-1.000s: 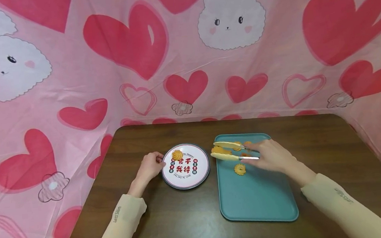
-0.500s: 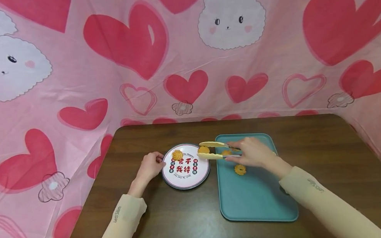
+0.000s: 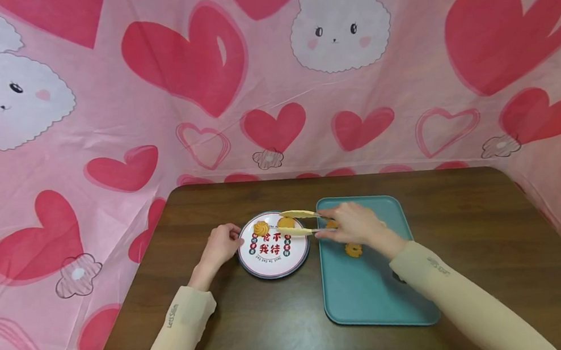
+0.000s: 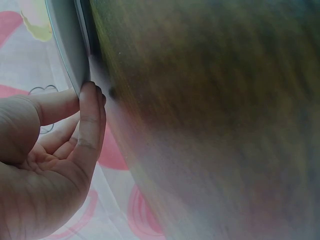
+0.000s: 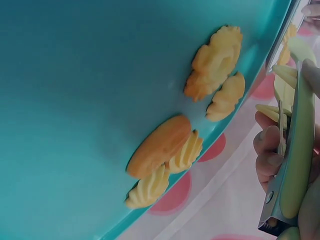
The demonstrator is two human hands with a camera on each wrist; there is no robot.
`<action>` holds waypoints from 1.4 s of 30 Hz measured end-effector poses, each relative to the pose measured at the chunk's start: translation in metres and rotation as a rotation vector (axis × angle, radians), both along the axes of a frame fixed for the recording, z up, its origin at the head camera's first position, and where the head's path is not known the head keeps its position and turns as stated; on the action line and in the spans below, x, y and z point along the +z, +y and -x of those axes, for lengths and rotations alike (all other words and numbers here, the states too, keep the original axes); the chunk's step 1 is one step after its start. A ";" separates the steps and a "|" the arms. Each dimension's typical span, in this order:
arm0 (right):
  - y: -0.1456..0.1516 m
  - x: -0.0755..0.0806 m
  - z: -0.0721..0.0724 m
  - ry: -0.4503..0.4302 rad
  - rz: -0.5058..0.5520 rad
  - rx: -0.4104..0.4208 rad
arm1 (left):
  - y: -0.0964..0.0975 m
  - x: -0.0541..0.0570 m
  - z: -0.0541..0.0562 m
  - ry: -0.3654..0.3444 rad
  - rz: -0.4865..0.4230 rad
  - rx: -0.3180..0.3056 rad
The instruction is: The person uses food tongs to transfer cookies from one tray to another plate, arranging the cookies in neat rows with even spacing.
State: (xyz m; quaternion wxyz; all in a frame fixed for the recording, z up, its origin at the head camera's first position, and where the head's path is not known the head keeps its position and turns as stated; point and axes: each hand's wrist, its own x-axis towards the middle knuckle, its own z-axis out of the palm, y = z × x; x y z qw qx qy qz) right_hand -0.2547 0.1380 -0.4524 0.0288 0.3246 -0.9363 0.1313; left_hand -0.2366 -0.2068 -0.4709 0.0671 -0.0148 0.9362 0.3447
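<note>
My left hand pinches the left rim of a round white plate with red lettering; the left wrist view shows thumb and fingers at the plate edge. A swirled cookie lies near the plate's upper left. My right hand grips food tongs with pale yellow tips, which reach over the plate. Between the tips is a round cookie; whether it touches the plate I cannot tell. Below the right hand is a teal tray with several cookies, one ring-shaped cookie among them.
The plate and tray stand side by side on a brown wooden table, a narrow strip of wood between them. In the right wrist view, a long oval cookie lies near the tray's edge. A pink heart-patterned cloth hangs behind.
My right hand has moved left with the tongs, carrying the cookie from above the tray's left edge to over the plate. The left hand stays at the plate's rim.
</note>
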 end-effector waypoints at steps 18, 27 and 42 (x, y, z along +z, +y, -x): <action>-0.020 -0.006 0.004 -0.032 -0.028 -0.001 | -0.001 -0.002 -0.001 0.011 0.004 -0.004; -0.023 -0.004 0.003 -0.013 -0.030 -0.013 | 0.000 -0.002 0.000 0.012 0.009 -0.004; -0.024 -0.003 0.003 -0.014 -0.062 -0.046 | 0.001 -0.001 0.001 0.013 0.007 0.000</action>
